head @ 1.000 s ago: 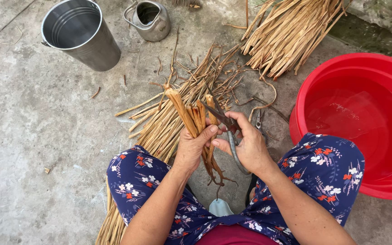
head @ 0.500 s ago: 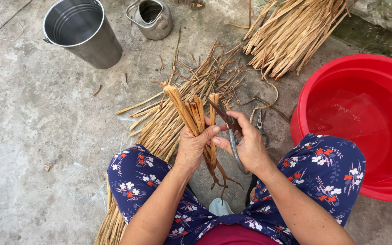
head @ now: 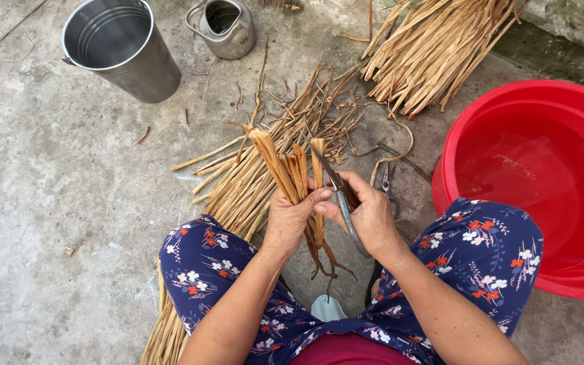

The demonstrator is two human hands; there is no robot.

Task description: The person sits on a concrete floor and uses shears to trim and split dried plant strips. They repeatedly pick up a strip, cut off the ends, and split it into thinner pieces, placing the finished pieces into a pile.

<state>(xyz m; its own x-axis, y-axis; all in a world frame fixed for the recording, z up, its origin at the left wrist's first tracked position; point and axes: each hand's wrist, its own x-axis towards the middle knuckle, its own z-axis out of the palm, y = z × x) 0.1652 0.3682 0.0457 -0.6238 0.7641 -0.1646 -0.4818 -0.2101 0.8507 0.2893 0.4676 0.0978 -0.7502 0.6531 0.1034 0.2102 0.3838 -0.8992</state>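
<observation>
My left hand [head: 290, 217] stays clamped on the dried stalk bundle [head: 292, 172] while my right hand's [head: 368, 217] fingers have nudged the scissors [head: 341, 196] closer.

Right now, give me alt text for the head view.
A seated person's left hand grips a bunch of dried stalks while the right hand holds scissors at them. A red basin, metal bucket and kettle stand around on concrete.
</observation>
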